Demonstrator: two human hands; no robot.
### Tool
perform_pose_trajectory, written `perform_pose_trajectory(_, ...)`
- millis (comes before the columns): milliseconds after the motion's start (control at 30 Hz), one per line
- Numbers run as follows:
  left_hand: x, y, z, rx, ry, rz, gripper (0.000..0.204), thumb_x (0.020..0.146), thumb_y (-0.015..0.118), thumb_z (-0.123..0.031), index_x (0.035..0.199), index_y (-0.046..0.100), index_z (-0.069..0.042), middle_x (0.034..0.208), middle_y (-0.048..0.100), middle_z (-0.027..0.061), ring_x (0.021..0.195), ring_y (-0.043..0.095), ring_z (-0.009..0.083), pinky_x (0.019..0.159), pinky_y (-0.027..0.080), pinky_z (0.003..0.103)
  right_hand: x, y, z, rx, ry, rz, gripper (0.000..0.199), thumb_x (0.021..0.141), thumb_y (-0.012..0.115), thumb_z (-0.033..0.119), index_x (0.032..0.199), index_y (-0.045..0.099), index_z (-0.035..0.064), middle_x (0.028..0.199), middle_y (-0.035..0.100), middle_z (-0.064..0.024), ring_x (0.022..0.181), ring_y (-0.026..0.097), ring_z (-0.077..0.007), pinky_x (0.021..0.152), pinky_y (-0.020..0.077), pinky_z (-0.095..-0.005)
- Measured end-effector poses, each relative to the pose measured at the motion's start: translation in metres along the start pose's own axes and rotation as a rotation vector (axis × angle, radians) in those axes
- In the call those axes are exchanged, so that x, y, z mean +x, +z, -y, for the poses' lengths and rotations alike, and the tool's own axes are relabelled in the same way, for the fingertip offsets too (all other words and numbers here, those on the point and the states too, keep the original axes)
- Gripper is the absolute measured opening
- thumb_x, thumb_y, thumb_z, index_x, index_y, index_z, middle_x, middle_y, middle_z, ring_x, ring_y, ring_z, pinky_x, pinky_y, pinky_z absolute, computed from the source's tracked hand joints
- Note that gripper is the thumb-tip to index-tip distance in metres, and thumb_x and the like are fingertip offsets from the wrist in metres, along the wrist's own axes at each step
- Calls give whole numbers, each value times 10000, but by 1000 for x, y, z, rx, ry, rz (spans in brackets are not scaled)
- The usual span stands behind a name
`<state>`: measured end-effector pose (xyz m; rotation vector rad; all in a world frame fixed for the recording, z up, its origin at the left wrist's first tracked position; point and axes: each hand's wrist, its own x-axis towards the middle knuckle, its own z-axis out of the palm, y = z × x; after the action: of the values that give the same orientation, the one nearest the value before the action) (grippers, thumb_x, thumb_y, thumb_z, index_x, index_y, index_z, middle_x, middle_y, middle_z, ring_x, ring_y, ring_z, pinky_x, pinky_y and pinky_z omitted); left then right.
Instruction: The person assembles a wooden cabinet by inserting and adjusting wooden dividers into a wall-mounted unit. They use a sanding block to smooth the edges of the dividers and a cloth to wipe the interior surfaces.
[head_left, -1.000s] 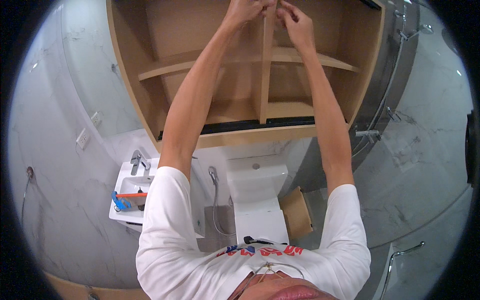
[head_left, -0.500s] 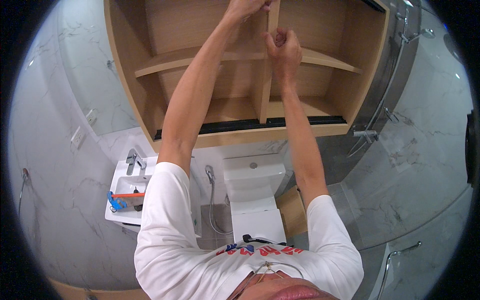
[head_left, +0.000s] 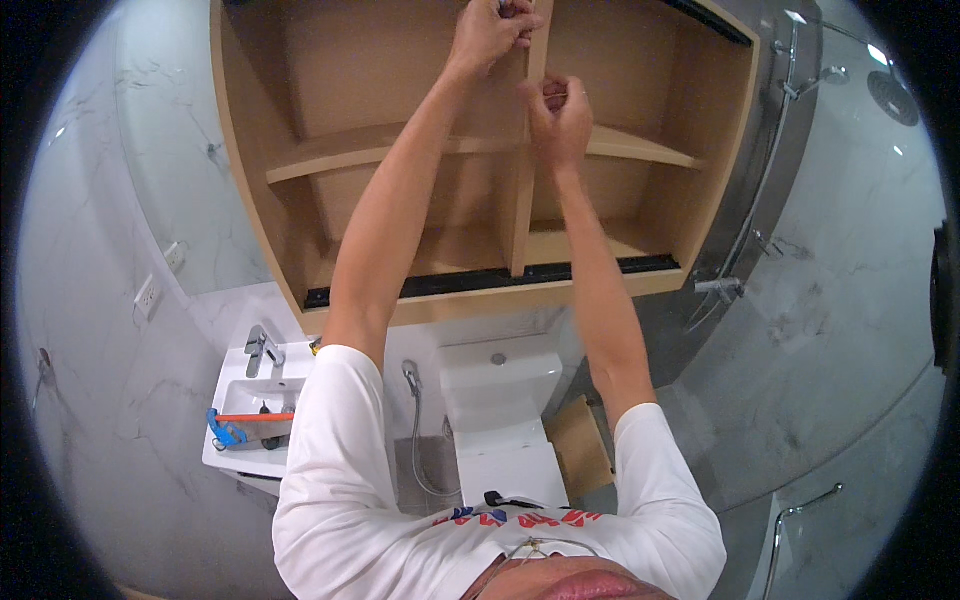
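In front of me is an open wooden wall cabinet [head_left: 400,312] with an upright divider [head_left: 522,200] down its middle. At the upper part of the divider, on its left side, my left hand [head_left: 488,38] has its fingers curled together. Whatever sits between those fingers is too small to make out. Lower down, just right of the divider, my right hand [head_left: 562,122] is closed, with a thin pale sliver showing at its fingertips that I cannot name. Both forearms reach up across the cabinet's lower compartments.
Black tracks [head_left: 455,284] line the cabinet's lower front edge. A white sink [head_left: 225,455] at left bears a hacksaw-like tool [head_left: 228,430] with an orange bar and blue handle. Below are a toilet [head_left: 500,375], a hose sprayer [head_left: 412,375] and a leaning wooden board [head_left: 582,455]. Shower fittings [head_left: 722,288] hang right.
The view has tilted up, so the cabinet sits lower in the picture and more of my left hand shows. My right hand has risen a little along the divider, above the shelf level.
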<state>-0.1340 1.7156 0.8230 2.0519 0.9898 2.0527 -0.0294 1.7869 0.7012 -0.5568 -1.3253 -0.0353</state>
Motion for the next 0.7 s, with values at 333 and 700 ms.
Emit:
perform_pose_trajectory(333, 20, -8, 23, 86, 96, 11, 172, 877, 788, -134, 961, 751, 12, 806, 746, 77, 693, 701, 110, 643, 562, 259, 133, 9, 24, 500, -5, 79, 396, 940, 725, 350, 1113, 712, -5, 967, 716, -62, 856, 641, -124, 790, 524, -291)
perform_pose_trajectory(700, 20, -14, 26, 99, 38, 59, 236, 913, 765, -210, 999, 720, 5, 837, 711, 50, 753, 656, 115, 694, 535, 268, 157, 0, 37, 394, -107, 278, 225, 923, 716, 227, 960, 713, 5, 848, 694, -20, 791, 613, -110, 726, 507, -287)
